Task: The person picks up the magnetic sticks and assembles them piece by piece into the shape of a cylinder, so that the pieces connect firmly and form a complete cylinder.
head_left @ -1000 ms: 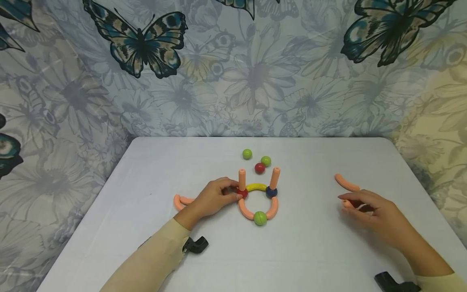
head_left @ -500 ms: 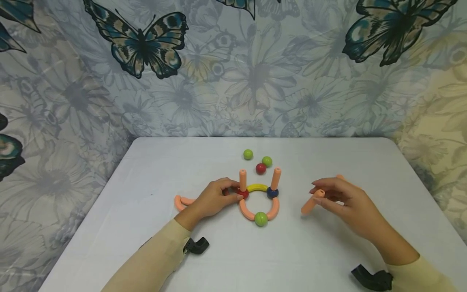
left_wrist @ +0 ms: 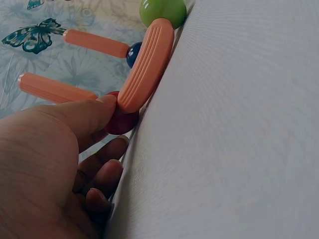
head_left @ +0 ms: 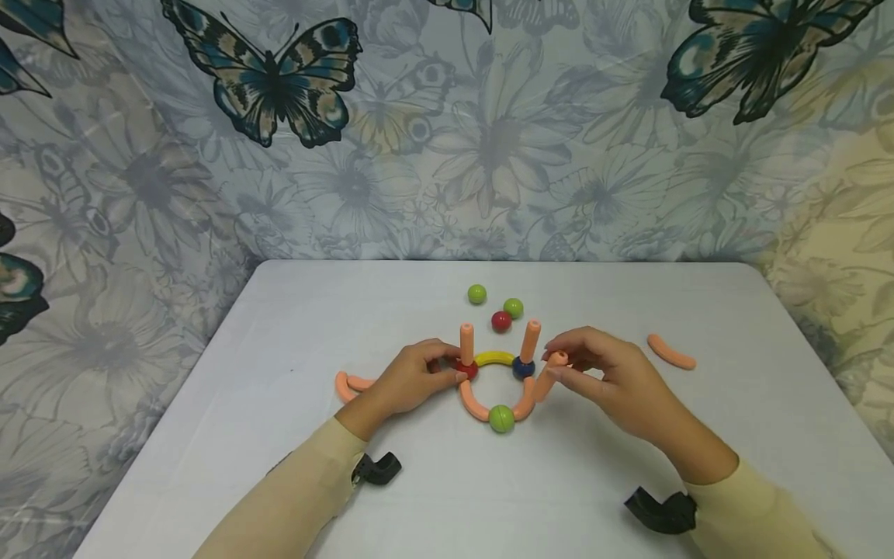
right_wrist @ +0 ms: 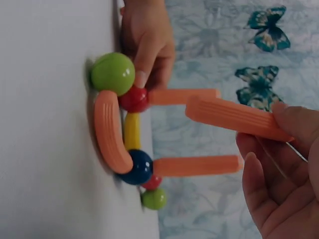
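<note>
A ring of balls and curved rods lies on the white table: a red ball (head_left: 467, 369), a blue ball (head_left: 523, 367), a green ball (head_left: 501, 419), a yellow curved rod (head_left: 494, 358) and two orange curved rods. Straight orange rods (right_wrist: 197, 166) stand up from the red and blue balls. My left hand (head_left: 415, 380) pinches the red ball between thumb and fingers. Just right of the ring, my right hand (head_left: 615, 376) pinches one end of another straight orange rod (right_wrist: 234, 118). Its free end points down toward the ring's right side.
Two loose green balls (head_left: 477, 294) and a loose red ball (head_left: 501, 321) lie behind the ring. An orange curved rod (head_left: 671, 352) lies at the right. More orange curved rods (head_left: 344, 388) lie at the left, partly behind the left forearm. A butterfly-patterned cloth hangs behind the table.
My right hand has carried the straight orange rod leftward from the table's right side to beside the ring, turning it downward. My left hand stays on the red ball.
</note>
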Motion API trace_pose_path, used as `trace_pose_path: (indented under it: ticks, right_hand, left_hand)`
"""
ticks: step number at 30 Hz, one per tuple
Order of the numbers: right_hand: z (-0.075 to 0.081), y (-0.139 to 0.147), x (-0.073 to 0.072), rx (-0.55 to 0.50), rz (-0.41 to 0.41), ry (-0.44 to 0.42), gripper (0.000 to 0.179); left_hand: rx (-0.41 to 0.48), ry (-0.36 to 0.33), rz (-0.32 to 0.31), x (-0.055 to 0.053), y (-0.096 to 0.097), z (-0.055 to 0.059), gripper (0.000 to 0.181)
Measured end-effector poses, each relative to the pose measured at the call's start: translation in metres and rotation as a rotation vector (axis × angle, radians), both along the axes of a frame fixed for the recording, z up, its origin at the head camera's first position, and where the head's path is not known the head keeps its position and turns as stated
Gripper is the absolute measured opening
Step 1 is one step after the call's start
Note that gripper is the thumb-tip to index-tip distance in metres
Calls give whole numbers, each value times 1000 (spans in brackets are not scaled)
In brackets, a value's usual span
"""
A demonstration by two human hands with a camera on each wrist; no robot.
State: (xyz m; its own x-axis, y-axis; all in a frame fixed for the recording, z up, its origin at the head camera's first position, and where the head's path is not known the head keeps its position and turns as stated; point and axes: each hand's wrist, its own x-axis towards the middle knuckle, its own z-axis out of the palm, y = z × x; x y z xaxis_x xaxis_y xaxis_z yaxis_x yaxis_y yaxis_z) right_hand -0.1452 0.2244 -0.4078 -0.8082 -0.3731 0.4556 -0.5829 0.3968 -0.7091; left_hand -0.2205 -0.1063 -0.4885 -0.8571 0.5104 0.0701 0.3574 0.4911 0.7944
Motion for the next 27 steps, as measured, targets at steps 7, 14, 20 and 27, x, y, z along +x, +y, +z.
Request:
trace_pose_path:
  ticks: [7,14,20,27]
  right_hand:
    - [-1,-19,-6,-4,75,12,28]
    - [-7,-35,-10,4,121,24,29]
    - [-19,-42,-11,14,158,-14,31]
    - [-28,-47,-11,23,179,15,33]
  left_hand:
    - [9,4,-9,-1,0,-1,32]
    - [8,11,-6,-2,0,-2,31]
    - [6,10,-9,-2,1,-2,31]
    - [-5,18,-5,0,0,0,31]
